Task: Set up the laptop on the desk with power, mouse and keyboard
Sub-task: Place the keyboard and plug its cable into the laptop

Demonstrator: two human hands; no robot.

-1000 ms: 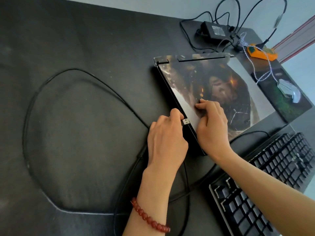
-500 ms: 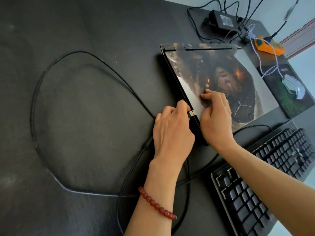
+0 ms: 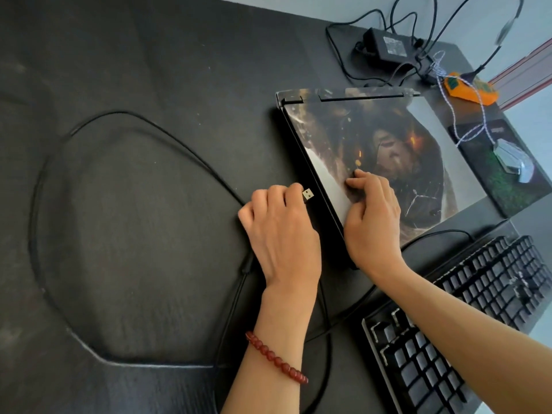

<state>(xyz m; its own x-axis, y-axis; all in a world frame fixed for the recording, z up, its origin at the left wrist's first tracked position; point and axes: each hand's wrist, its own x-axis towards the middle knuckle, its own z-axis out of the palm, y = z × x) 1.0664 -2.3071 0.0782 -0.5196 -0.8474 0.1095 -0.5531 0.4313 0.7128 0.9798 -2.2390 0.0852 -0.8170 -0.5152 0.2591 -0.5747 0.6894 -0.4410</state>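
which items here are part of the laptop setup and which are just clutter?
In the job:
laptop, lid shut
USB plug, pinched in the left hand
right hand, resting on the lid
keyboard
mouse on its mouse pad
power brick

Lying about:
orange gadget

The closed laptop [image 3: 385, 156] lies on the desk [image 3: 149, 70], the keyboard [image 3: 466, 318] before it, the mouse [image 3: 513, 162] on a pad [image 3: 507, 192] to its right, the power brick [image 3: 388, 49] behind it, and a cable loop [image 3: 38, 204] lies to its left
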